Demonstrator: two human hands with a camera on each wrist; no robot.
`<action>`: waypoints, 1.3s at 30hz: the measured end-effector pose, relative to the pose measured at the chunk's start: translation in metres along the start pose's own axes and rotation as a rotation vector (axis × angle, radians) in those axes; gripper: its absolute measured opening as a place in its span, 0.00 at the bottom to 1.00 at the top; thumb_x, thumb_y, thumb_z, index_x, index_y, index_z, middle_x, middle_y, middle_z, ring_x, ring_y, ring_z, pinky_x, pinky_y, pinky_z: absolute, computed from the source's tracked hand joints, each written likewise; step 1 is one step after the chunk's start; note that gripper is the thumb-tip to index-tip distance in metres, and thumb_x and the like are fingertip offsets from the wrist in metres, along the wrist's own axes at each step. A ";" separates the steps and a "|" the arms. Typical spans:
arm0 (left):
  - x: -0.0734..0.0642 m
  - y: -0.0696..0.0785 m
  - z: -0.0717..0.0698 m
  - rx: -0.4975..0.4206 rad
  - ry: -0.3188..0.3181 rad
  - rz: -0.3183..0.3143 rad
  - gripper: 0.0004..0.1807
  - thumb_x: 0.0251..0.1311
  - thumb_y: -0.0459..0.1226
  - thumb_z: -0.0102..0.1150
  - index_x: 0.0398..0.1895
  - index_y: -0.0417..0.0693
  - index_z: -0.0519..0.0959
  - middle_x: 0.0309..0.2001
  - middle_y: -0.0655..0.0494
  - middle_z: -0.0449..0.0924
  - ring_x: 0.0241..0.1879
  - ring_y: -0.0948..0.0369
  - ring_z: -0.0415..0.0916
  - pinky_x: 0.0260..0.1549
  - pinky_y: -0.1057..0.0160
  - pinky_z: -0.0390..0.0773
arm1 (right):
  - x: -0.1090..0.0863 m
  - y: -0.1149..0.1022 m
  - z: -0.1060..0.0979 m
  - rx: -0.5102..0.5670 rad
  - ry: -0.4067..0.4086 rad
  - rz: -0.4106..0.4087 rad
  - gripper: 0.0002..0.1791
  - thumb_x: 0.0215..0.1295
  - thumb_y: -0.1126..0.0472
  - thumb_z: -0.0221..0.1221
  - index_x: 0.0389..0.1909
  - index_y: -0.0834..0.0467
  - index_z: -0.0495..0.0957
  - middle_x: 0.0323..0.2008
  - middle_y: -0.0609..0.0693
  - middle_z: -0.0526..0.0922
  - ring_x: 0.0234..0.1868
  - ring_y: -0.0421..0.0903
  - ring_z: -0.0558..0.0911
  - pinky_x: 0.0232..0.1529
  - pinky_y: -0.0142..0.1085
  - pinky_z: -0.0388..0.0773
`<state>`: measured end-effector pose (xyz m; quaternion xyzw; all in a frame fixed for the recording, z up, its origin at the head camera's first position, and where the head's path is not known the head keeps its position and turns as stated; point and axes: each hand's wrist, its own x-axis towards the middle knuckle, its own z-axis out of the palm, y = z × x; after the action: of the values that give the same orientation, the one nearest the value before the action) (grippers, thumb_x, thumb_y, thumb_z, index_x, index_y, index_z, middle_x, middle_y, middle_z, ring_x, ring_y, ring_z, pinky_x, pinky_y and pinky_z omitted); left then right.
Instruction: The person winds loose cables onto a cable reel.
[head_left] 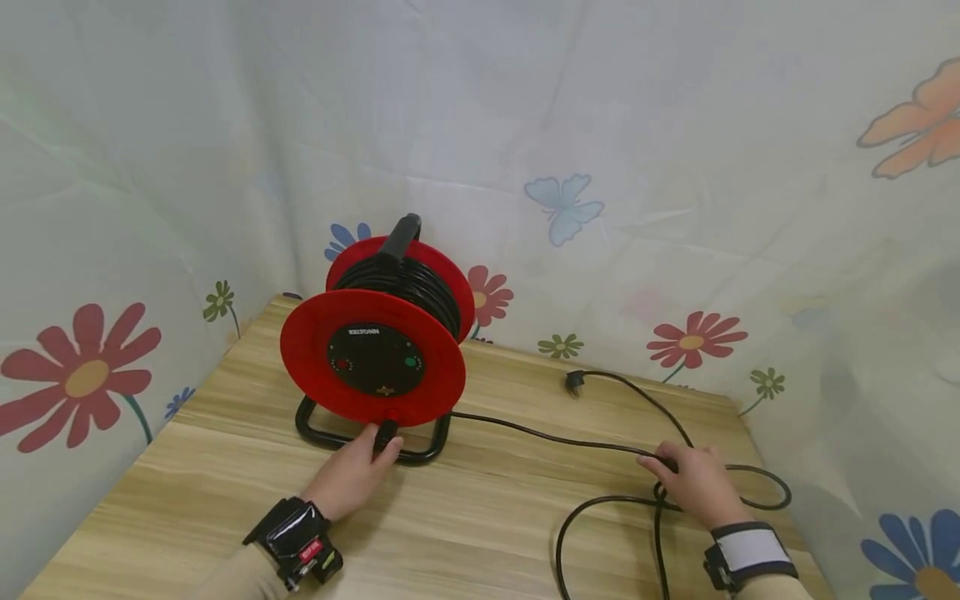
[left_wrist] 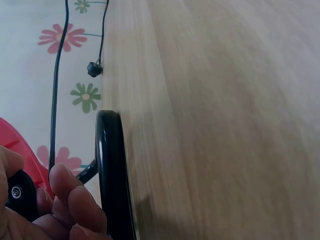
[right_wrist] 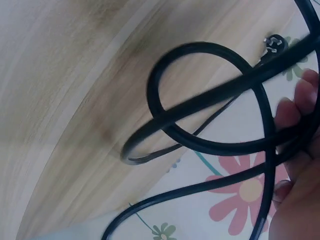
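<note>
A red cable reel (head_left: 303, 350) wound with black cable stands at the left of the wooden table. Below the front disc, my left hand (head_left: 351, 477) grips its black crank knob (head_left: 386, 435); the left wrist view shows the knob's end (left_wrist: 20, 196) between thumb and fingers. From the reel, a black cable (head_left: 536, 433) runs right to my right hand (head_left: 699, 483), which holds it above loose loops. Several strands cross at the fingers in the right wrist view, where part of the right hand (right_wrist: 300, 170) is cut off. The plug (head_left: 574, 382) lies towards the table's back edge.
The reel rests on a black tube stand (head_left: 427, 450) and has a black carrying handle (head_left: 399, 240) on top. A pale sheet (head_left: 465, 125) printed with flowers and butterflies hangs behind and beside the table (head_left: 480, 517). Loose cable (head_left: 560, 542) reaches the front of the view.
</note>
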<state>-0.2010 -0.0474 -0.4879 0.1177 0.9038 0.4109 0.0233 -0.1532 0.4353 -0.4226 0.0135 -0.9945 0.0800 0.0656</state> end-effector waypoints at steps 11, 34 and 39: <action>-0.003 -0.012 -0.008 -0.051 0.034 -0.022 0.21 0.68 0.55 0.44 0.33 0.47 0.69 0.22 0.53 0.69 0.24 0.58 0.68 0.27 0.59 0.68 | 0.014 -0.004 0.024 -0.047 -0.007 -0.047 0.14 0.60 0.46 0.61 0.24 0.51 0.79 0.18 0.41 0.79 0.21 0.39 0.70 0.42 0.52 0.58; -0.005 -0.031 -0.015 -0.460 0.068 -0.182 0.24 0.69 0.53 0.45 0.30 0.40 0.69 0.17 0.56 0.71 0.17 0.61 0.67 0.15 0.66 0.67 | 0.020 -0.030 0.051 0.014 0.011 -0.143 0.04 0.60 0.56 0.63 0.29 0.51 0.82 0.30 0.47 0.86 0.33 0.44 0.81 0.50 0.61 0.67; -0.004 -0.035 -0.014 -0.503 0.081 -0.202 0.24 0.69 0.54 0.44 0.30 0.41 0.68 0.17 0.57 0.70 0.17 0.61 0.66 0.15 0.66 0.66 | 0.021 -0.032 0.059 0.006 0.019 -0.145 0.05 0.59 0.56 0.64 0.25 0.49 0.80 0.26 0.43 0.84 0.28 0.39 0.77 0.44 0.55 0.69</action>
<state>-0.2056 -0.0806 -0.5052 0.0009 0.7806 0.6225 0.0563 -0.1805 0.3937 -0.4724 0.0848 -0.9901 0.0781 0.0804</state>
